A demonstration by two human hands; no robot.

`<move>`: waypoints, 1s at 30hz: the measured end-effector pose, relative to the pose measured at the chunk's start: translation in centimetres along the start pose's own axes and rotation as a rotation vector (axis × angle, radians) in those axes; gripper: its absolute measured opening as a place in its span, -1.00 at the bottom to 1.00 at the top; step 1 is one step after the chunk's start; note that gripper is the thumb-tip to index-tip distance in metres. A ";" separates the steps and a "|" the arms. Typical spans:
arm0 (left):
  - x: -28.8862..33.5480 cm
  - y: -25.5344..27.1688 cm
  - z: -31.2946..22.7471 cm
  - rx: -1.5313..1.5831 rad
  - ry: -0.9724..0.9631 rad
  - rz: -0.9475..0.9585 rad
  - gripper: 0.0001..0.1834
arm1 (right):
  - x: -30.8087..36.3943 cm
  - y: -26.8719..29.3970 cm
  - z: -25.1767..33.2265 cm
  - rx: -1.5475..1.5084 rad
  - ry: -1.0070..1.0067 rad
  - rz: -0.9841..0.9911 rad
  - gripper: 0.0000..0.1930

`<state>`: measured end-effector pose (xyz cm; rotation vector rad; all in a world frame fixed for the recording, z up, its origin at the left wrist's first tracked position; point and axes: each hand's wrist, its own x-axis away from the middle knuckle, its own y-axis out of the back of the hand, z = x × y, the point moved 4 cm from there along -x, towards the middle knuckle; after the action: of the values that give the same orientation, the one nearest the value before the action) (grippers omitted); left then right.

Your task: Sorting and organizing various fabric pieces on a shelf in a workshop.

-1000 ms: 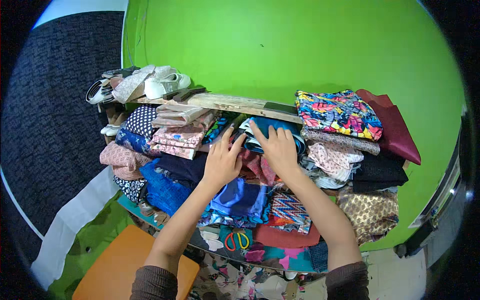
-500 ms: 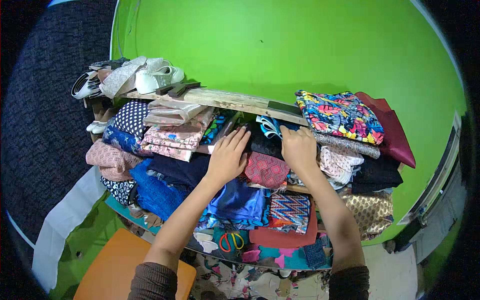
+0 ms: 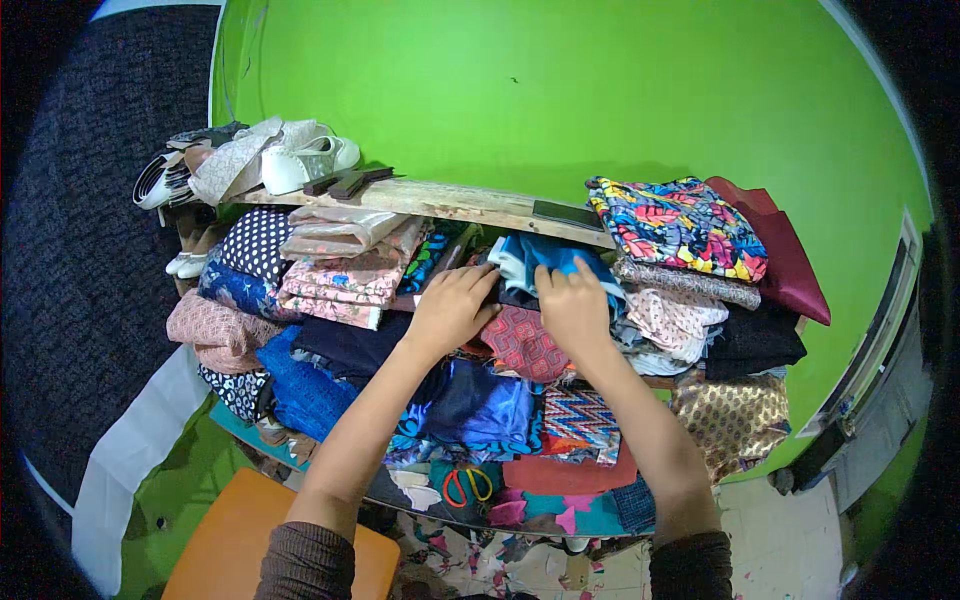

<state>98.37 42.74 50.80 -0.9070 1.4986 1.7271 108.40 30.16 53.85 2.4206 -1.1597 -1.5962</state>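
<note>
A folded blue cloth [image 3: 560, 262] with a white edge lies in the middle of the upper compartment, just under the wooden top board. My right hand [image 3: 573, 310] presses on its front, fingers apart and bent over the fabric. Beside the cloth's white edge, my left hand [image 3: 452, 312] rests with fingers stretched forward and thumb apart, nothing visibly gripped. Its fingertips reach the cloth's left end; whether they touch it I cannot tell. Below and between both hands bulges a red patterned cloth [image 3: 525, 343]. Pink floral folded fabric [image 3: 340, 285] is stacked left of my left hand.
The wooden board [image 3: 460, 204] carries white shoe pieces [image 3: 300, 165], a dark phone-like slab [image 3: 567, 216] and a multicoloured folded fabric [image 3: 680, 230]. Lower compartments hold shiny blue fabric [image 3: 480, 405] and gold patterned fabric [image 3: 732, 415]. An orange chair [image 3: 260, 540] stands at lower left.
My right hand has shifted left and slightly down. The blue cloth now spreads wider and further left, nearer my left hand. My left hand has dropped slightly. The whole view has shifted a little.
</note>
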 end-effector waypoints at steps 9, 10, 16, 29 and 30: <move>0.2 -0.3 -0.4 -0.226 -0.158 -0.082 -0.68 | 1.9 0.6 -0.2 0.092 -0.019 0.126 -0.68; 0.1 -0.3 -0.3 -0.223 -0.161 -0.081 -0.68 | 1.6 0.7 -0.3 0.101 -0.030 0.101 -0.65; -0.6 -0.3 0.1 -0.259 -0.132 0.038 -0.71 | 0.8 1.0 -0.7 0.121 -0.071 -0.071 -0.52; -3.3 2.7 -1.5 -0.123 -0.152 -0.144 -0.88 | 0.9 0.9 -1.4 0.019 -0.053 -0.141 -0.54; -3.0 2.9 -1.8 -0.072 -0.139 -0.233 -0.86 | 0.9 0.7 -1.5 0.025 -0.051 -0.120 -0.54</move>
<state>97.70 40.45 54.63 -0.9381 1.1983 1.6458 109.37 28.56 54.10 2.5242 -1.0665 -1.6948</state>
